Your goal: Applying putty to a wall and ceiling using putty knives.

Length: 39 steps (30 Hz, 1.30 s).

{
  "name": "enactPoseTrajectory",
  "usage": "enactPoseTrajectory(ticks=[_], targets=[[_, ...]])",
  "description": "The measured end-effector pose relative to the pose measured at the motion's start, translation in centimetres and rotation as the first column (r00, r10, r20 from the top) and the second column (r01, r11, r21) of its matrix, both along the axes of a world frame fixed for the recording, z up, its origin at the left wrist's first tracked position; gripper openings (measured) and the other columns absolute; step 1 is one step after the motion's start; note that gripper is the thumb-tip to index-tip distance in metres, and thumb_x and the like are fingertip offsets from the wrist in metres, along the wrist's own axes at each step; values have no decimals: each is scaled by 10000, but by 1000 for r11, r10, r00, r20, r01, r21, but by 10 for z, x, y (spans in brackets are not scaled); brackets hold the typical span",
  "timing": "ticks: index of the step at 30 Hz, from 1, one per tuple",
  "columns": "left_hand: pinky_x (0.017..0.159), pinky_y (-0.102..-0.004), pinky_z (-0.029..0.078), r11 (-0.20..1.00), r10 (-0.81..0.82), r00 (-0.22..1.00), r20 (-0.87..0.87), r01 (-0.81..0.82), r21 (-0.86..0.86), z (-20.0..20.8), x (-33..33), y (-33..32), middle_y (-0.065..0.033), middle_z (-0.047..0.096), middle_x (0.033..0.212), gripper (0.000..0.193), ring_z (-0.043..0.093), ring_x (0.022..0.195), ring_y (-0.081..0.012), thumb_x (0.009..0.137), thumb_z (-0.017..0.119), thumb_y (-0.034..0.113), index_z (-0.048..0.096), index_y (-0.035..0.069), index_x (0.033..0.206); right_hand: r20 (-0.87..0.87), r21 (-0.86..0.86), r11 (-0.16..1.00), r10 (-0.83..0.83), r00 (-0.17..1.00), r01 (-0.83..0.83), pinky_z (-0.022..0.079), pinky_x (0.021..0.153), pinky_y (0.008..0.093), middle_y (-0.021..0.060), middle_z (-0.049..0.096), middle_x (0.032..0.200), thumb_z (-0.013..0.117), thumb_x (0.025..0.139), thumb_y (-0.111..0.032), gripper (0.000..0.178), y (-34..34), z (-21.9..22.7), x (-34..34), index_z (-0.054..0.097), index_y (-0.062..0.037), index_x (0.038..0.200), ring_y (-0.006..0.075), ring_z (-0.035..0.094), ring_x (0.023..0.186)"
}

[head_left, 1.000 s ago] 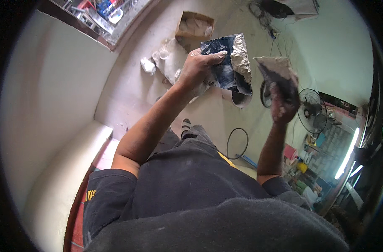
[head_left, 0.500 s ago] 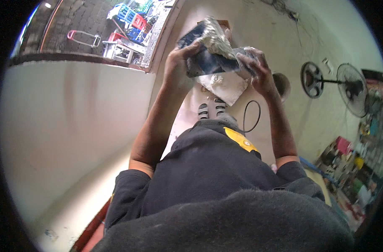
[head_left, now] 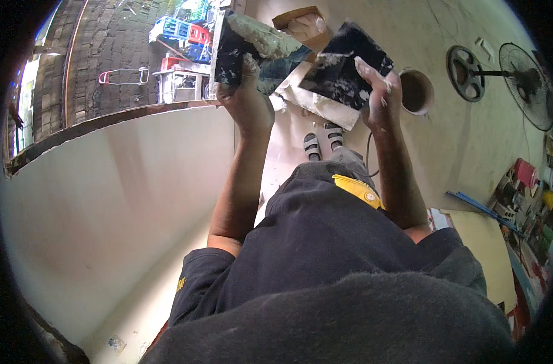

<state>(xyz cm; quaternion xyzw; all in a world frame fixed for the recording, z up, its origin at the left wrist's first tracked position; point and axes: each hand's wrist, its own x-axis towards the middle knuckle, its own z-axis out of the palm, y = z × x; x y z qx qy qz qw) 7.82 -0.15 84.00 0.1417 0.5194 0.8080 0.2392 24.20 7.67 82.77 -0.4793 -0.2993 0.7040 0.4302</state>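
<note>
My left hand (head_left: 247, 103) is closed on a dark, flat rectangular putty board (head_left: 230, 57). A thick mass of white putty (head_left: 258, 35) lies along its upper side. Gripped at its right edge by my right hand (head_left: 382, 92) is a dark, flat putty spreader (head_left: 343, 64), smeared with white, its thumb pressed on the face. The two plates are apart at their near corners, or nearly touching; I cannot tell which. White residue coats my right fingers. Below them, a white-covered slab (head_left: 328, 111) lies on the floor, partly hidden by the spreader.
An open cardboard box (head_left: 302, 25) with white material stands beyond my hands. To the right are a round bucket (head_left: 417, 91) and a standing fan (head_left: 524, 82). A wall opening (head_left: 112, 112) is at left. Blue rods (head_left: 478, 205) and a cream panel (head_left: 479, 249) lie lower right.
My hands have moved apart. The putty board has swung left and up, and the spreader, overlapped with it before, now shows its broad face on the right. The whole view has shifted.
</note>
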Motion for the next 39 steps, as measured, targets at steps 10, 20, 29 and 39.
enactPoseTrajectory(ticks=[10,20,29,39], targets=[[831,-293,473,969,-244,544,-803,100,-226,-14,16,-16,-164,642,999,250,620,909,-184,844,551,6,573,-78,1078,-106,-135,983,115,988,-129,527,577,262,83,646,779,611,786,-84,141,12,-3,-22,604,19,881,157,634,615],[868,-368,478,833,-552,237,-800,100,-545,-18,-11,-47,-205,531,1194,579,546,1076,-330,678,528,-130,493,26,1234,-204,-189,958,175,963,-215,528,627,255,84,638,819,603,792,-79,144,5,9,-26,595,12,903,160,637,683],[846,-353,491,819,-572,-56,-818,-97,-566,-24,-33,-61,-190,582,1115,425,584,1042,-285,759,546,-59,532,12,1178,161,345,879,291,943,-330,503,777,284,141,639,967,603,790,-47,266,3,-16,-5,596,53,1037,199,637,848],[733,-357,541,980,-177,852,492,200,7,-20,-9,-75,-153,615,916,199,640,785,-233,883,471,86,529,-68,996,378,432,749,356,855,-503,441,801,283,96,596,809,569,786,-73,128,10,-38,14,626,37,814,162,553,791]])
